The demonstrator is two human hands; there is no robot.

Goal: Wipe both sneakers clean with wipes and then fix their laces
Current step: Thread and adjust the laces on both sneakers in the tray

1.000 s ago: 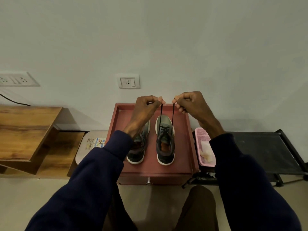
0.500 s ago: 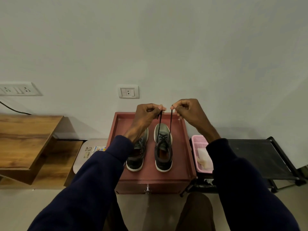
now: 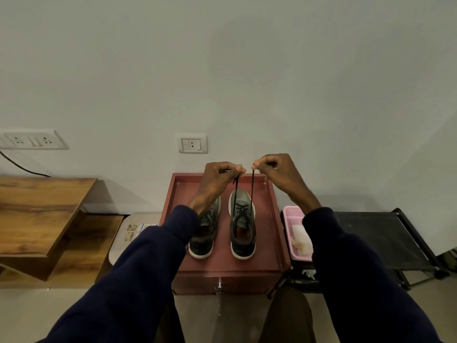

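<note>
Two grey sneakers with white soles stand side by side, toes toward the wall, on a red cabinet top. The right sneaker is in full view; the left sneaker is partly hidden by my left forearm. Both black lace ends of the right sneaker are pulled straight up. My left hand pinches the left end above the toe. The right lace end is pinched by my right hand. Used wipes lie in a pink basket.
The pink basket sits on a black rack right of the cabinet. A wooden desk and a round stool with a small packet stand at left. Wall sockets are above the cabinet. My knees are below.
The view has tilted up, so the cabinet and hands sit lower in frame. Both hands still hold the lace ends taut, now slightly closer together.
</note>
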